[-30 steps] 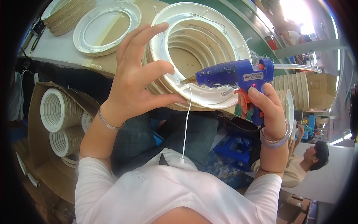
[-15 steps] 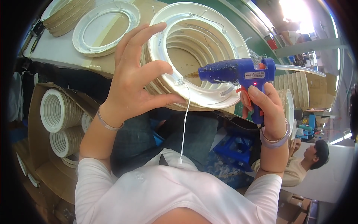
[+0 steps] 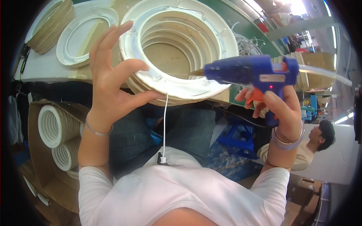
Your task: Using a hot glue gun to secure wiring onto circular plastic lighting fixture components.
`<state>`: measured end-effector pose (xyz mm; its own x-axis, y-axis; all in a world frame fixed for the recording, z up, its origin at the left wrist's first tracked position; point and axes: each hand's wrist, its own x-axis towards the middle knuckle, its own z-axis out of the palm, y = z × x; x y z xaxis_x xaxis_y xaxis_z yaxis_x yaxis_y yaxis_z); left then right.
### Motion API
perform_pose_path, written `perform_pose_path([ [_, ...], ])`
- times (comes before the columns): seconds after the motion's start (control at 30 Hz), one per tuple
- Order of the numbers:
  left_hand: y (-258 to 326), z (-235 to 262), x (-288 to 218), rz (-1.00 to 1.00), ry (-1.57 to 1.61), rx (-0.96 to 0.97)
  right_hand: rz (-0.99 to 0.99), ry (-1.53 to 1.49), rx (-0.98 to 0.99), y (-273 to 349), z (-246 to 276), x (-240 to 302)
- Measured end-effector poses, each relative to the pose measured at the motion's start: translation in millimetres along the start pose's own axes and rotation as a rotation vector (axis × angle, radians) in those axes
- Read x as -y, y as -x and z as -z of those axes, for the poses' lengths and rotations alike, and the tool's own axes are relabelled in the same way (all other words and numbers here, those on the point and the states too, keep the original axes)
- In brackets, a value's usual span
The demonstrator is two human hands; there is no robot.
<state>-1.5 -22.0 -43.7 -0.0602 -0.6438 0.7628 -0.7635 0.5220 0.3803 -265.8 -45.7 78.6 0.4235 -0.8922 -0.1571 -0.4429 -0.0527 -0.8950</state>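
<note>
Fingers spread, the left hand (image 3: 105, 81) braces the white ring stack (image 3: 184, 90) at the bench (image 3: 41, 67) edge; from here it looks light, stiff: hold the rim (image 3: 129, 37). Right hand (image 3: 286, 109) grips the glue gun (image 3: 245, 69). White cable (image 3: 164, 124): probably limp.

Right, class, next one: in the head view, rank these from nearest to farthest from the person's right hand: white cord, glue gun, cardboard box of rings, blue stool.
From the right hand:
1. Glue gun, held in it.
2. Blue stool, below and left.
3. White cord, hanging near the middle.
4. Cardboard box, far left.
</note>
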Motion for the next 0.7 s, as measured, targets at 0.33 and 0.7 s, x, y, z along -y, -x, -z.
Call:
perform_pose_path([
  [0.33, 2, 3, -2, 0.005, -0.026, 0.022, -0.040, -0.172, -0.186, 38, 11, -30],
  [0.7, 1, 1, -1, 0.000, -0.012, 0.010, -0.049, 0.011, -0.098, 31, 12, -37],
])
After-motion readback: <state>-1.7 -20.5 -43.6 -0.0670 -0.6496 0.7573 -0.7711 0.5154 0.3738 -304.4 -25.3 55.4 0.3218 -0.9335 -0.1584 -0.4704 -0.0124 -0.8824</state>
